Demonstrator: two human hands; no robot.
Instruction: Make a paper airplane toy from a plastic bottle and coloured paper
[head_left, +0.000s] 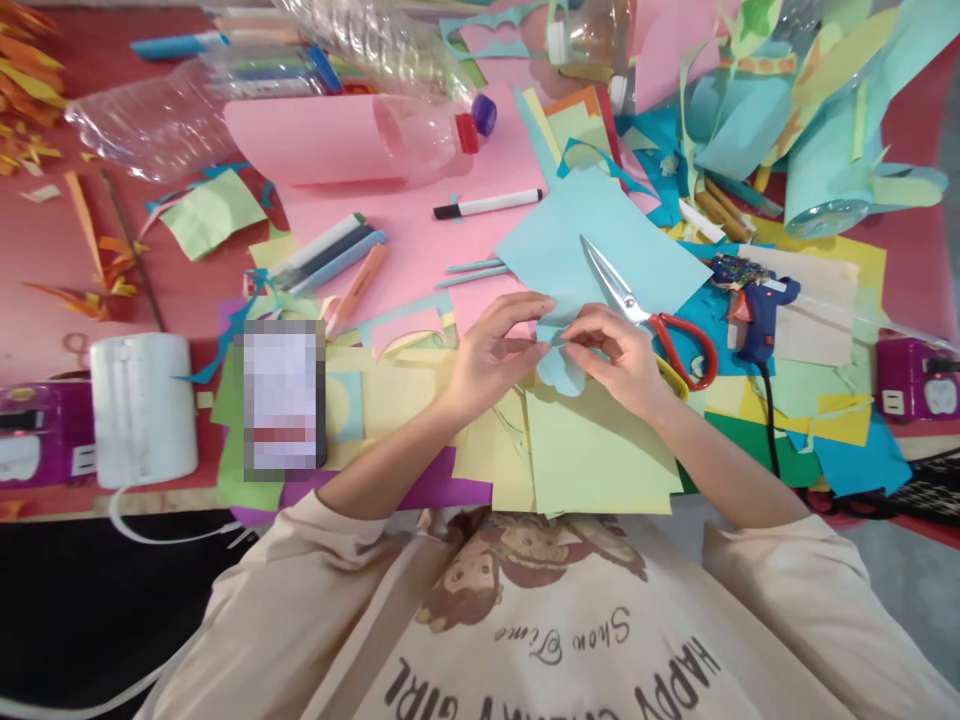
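Between my two hands is a small light-blue paper cutout with rounded lobes, held just above the papers. My left hand pinches its left side between thumb and fingers. On the other side, my right hand grips it near the middle with thumb and forefinger. Right behind my hands lies a larger light-blue paper sheet. Scissors with red handles rest partly on that sheet, blades spread a little, close to my right hand. Pale yellow-green paper lies below my hands.
Plastic bottles and pink paper lie at the back left. Markers and a phone are to the left. A blue glue gun with a black cord sits at right, near a light-blue paper-wrapped cup.
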